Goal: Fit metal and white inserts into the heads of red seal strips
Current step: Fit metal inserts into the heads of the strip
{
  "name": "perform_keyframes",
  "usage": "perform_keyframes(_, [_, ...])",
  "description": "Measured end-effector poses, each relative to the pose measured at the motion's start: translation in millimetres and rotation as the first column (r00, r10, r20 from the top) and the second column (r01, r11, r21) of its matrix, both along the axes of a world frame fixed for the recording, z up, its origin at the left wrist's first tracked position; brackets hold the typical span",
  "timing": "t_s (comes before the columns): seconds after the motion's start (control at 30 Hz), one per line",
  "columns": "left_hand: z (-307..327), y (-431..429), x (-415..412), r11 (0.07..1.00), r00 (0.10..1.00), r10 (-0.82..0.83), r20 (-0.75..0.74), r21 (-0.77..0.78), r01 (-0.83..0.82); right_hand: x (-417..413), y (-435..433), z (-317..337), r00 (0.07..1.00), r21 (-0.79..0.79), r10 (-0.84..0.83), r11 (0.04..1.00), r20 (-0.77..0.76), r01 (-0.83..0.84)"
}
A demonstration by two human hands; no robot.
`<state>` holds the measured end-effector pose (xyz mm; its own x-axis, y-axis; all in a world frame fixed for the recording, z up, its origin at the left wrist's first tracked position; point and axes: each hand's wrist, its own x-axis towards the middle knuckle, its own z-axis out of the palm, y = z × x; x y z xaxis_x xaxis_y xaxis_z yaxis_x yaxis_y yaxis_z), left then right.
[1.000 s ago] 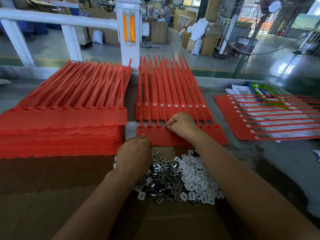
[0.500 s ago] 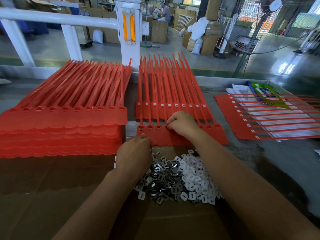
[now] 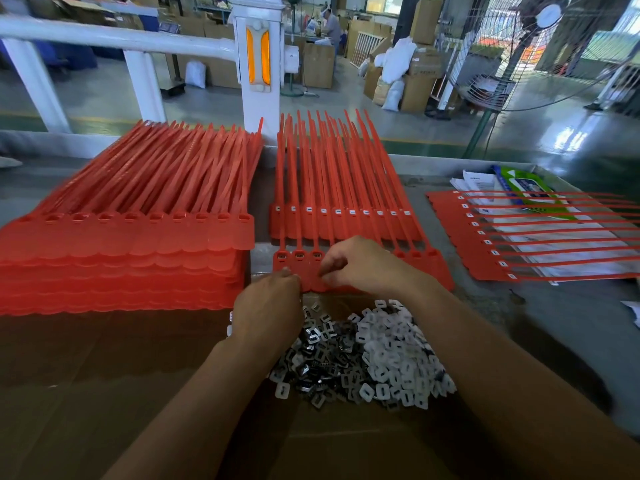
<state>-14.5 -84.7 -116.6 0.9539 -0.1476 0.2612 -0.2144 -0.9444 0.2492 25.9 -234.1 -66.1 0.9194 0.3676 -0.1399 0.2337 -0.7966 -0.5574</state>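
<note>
A near row of red seal strips point(image 3: 436, 271) lies across the table in front of me, its open heads point(image 3: 298, 255) at the left end. My left hand point(image 3: 266, 306) rests with its back to me, fingertips at the near edge of that row; its fingers are hidden. My right hand point(image 3: 360, 265) hovers over the row with curled, blurred fingers close to the left fingertips. Whether it pinches anything is unclear. On the cardboard below lie a pile of metal inserts point(image 3: 318, 355) and a pile of white inserts point(image 3: 391, 348).
A thick stack of red strips point(image 3: 121, 237) fills the left. A second row with white inserts fitted point(image 3: 346, 216) lies behind the near one. Another fitted sheet point(image 3: 485, 237) lies at the right on papers, beside a green packet point(image 3: 519, 185). A white railing post point(image 3: 258, 64) stands behind.
My right hand has lifted off the strip heads and drawn back left toward my left fingertips. My left hand has stayed where it was.
</note>
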Motion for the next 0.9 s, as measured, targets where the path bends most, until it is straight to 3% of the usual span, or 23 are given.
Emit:
perform_keyframes(0.1, [0.8,-0.3,-0.4,1.0,1.0,0.01,-0.014,0.002,-0.01,-9.1,8.1,-2.0,0.995,-0.071,0.083,0.994,-0.05,-0.086])
perform_keyframes(0.53, [2.0,-0.1,-0.5,1.0,0.999,-0.005,-0.035,0.008,0.006,-16.7,13.8,-15.3,0.961,-0.339,0.258,0.917,0.097,-0.212])
perform_keyframes(0.6, [2.2,-0.2,-0.9,1.0,0.999,-0.006,-0.032,0.007,0.006,-16.2,10.6,-15.0,0.966,-0.306,0.249,0.927,0.064,-0.219])
perform_keyframes(0.73, [2.2,0.3,-0.9,1.0,0.999,-0.009,-0.031,0.01,0.009,-14.8,1.4,-14.1,0.993,-0.05,0.116,0.992,-0.034,-0.117])
perform_keyframes(0.9, [0.9,0.5,-0.8,1.0,1.0,-0.017,-0.005,0.015,0.017,-4.2,-12.9,-12.7,0.999,0.108,-0.015,0.994,0.049,0.01])
